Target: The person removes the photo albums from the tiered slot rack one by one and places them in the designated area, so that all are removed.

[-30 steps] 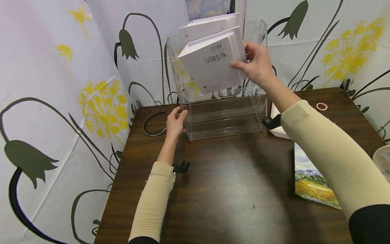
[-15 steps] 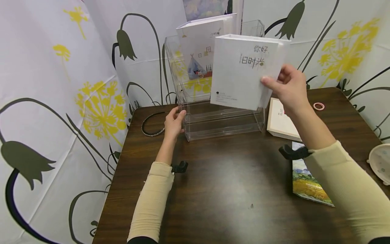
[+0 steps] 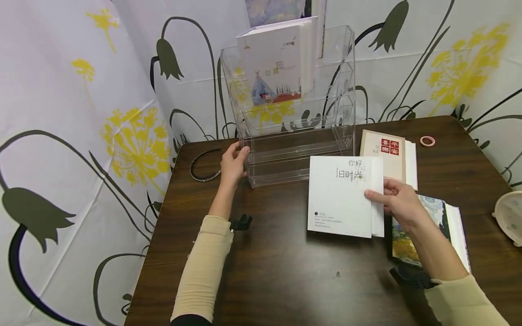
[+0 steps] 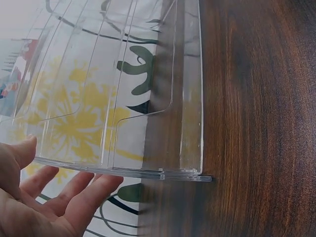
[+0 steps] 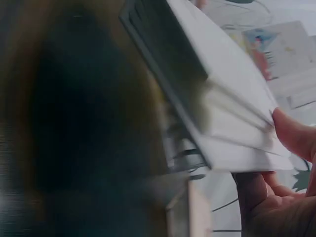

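My right hand (image 3: 401,203) grips a white square book (image 3: 340,199) by its right edge, thumb on the cover and fingers behind. The book has Chinese characters on its front and hangs over the table, overlapping the rack's lower right corner. Its pages and covers show edge-on in the right wrist view. My left hand (image 3: 234,160) holds the left side of a clear acrylic rack (image 3: 299,174), with the thumb at the front edge and fingers on the outer side (image 4: 81,202). Another white book (image 3: 271,63) with a tent drawing leans in the rack's upper tier.
A beige book (image 3: 381,156) with red squares lies right of the rack. Nearer lies a painted-landscape photo album (image 3: 434,208), partly behind my right hand. A pink ring (image 3: 427,141), a round pale dish (image 3: 511,217) and a dark headband (image 3: 204,177) sit around the dark wooden table (image 3: 285,271).
My right hand has lifted the white book out of the rack's upper part and brought it right and down over the table. My left hand has stayed at the rack's side.
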A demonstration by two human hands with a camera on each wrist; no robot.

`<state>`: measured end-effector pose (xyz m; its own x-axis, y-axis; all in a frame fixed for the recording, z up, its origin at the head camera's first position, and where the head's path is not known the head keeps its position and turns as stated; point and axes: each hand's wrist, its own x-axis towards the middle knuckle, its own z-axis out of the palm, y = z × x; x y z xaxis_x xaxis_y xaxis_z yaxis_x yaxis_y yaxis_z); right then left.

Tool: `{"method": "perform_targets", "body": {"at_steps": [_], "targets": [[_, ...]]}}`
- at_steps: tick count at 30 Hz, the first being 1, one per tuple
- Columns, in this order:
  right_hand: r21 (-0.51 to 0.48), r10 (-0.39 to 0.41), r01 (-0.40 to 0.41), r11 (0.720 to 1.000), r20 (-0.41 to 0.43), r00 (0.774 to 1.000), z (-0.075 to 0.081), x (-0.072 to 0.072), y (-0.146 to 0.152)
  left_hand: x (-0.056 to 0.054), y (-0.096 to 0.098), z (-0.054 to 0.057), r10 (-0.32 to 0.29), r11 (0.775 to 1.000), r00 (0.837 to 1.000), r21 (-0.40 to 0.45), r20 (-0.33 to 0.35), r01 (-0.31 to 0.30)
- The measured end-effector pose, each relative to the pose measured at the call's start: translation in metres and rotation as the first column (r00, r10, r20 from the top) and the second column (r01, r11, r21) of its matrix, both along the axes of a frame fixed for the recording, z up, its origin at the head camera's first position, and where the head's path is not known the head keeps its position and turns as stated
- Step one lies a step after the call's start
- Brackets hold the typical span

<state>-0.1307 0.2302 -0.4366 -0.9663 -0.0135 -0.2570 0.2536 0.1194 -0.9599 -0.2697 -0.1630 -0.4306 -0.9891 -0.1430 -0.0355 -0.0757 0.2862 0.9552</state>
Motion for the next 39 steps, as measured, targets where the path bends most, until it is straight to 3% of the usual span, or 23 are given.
{"method": "perform_targets", "body": {"at_steps": [7, 22, 25, 29, 32, 39], "targets": [[0.043, 0.060, -0.066, 0.997, 0.124, 0.990, -0.024, 0.017, -0.001, -0.001, 0.000, 0.000, 0.005, 1.000, 1.000, -0.003, 0.004, -0.005], [0.207, 0.086, -0.122, 0.971, 0.176, 0.981, -0.035, 0.014, -0.003, -0.001, 0.000, 0.001, 0.009, 1.000, 1.000, 0.012, 0.019, -0.010], [0.332, 0.094, -0.140, 0.933, 0.150, 0.984, -0.033, 0.014, -0.004, 0.000, 0.000, 0.002, 0.010, 1.000, 1.000, 0.013, 0.024, -0.010], [0.514, 0.134, -0.166, 0.842, 0.099, 0.986, -0.029, 0.014, -0.009, 0.000, 0.001, 0.003, 0.011, 1.000, 1.000, 0.013, 0.025, -0.011], [0.590, 0.161, -0.183, 0.786, 0.089, 0.983, -0.026, 0.015, -0.011, 0.000, 0.001, 0.003, 0.011, 1.000, 1.000, 0.011, 0.022, -0.011], [0.674, 0.141, -0.178, 0.717, 0.110, 0.984, -0.023, 0.020, -0.016, 0.001, 0.001, 0.004, 0.011, 1.000, 1.000, 0.000, 0.022, -0.011]]}}
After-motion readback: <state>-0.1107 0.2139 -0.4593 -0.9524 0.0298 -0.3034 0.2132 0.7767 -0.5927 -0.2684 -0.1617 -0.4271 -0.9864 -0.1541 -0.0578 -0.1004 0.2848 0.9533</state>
